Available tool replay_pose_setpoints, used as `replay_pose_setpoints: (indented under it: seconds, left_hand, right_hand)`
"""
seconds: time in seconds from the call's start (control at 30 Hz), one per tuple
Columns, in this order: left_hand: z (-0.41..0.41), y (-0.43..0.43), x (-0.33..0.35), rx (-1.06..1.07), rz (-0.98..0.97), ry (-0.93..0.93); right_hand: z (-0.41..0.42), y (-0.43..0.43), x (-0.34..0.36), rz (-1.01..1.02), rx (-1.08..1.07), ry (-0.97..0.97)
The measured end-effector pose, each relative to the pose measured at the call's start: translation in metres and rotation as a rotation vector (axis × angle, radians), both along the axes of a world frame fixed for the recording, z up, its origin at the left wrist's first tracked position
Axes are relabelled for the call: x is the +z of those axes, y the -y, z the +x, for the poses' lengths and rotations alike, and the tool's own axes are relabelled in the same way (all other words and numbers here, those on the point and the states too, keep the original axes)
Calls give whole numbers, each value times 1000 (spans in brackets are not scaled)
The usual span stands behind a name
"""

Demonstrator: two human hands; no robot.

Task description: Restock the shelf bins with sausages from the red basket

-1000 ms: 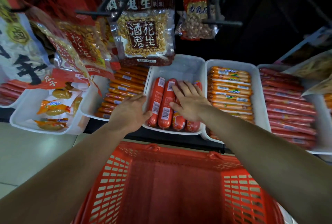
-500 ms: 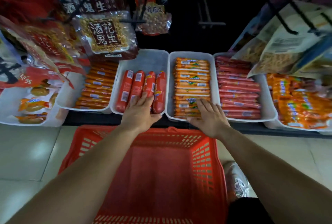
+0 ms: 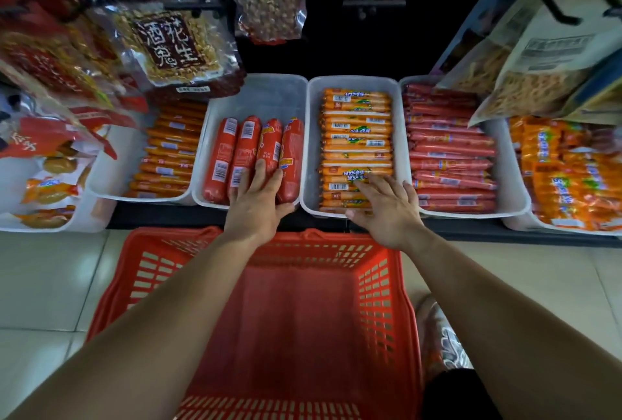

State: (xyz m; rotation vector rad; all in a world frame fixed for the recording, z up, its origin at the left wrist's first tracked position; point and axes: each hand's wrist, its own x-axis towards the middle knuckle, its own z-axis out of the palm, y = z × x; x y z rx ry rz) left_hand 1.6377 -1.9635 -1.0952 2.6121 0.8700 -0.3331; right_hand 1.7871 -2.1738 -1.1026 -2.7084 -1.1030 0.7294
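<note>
The red basket (image 3: 279, 325) stands on the floor below the shelf, and no sausages show inside it. Several thick red sausages (image 3: 245, 153) lie side by side in a white bin (image 3: 266, 96). My left hand (image 3: 257, 199) lies flat on their near ends with straight fingers. Right of it, another white bin (image 3: 397, 137) holds stacked thin orange sausages (image 3: 355, 137). My right hand (image 3: 387, 209) rests on the near end of that stack, fingers spread and straight.
Further bins hold thin orange sausages (image 3: 168, 150) at the left, red sausages (image 3: 449, 157) and orange packs (image 3: 568, 177) at the right. Snack bags (image 3: 175, 46) hang from hooks above the bins. Pale floor tiles (image 3: 47, 285) surround the basket. A shoe (image 3: 444, 339) shows beside it.
My right hand moved from the thick red sausages to the orange sausage bin. My left hand moved onto the red sausages. The view pulled back and shifted right.
</note>
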Motion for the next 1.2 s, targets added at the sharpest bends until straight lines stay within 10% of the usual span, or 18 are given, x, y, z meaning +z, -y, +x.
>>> replay_pose_setpoints:
  seconds: [0.4,0.7,1.2]
  left_hand:
    - [57,56,43,-10,-264,260]
    - [124,57,-22,408,-533,152]
    - [90,62,34,123,-453,206]
  right_hand:
    - [20,-14,16,100,-32,11]
    - [34,-41,-9,-51,-100,-49]
    - [25,-22,38,28,-138,-137]
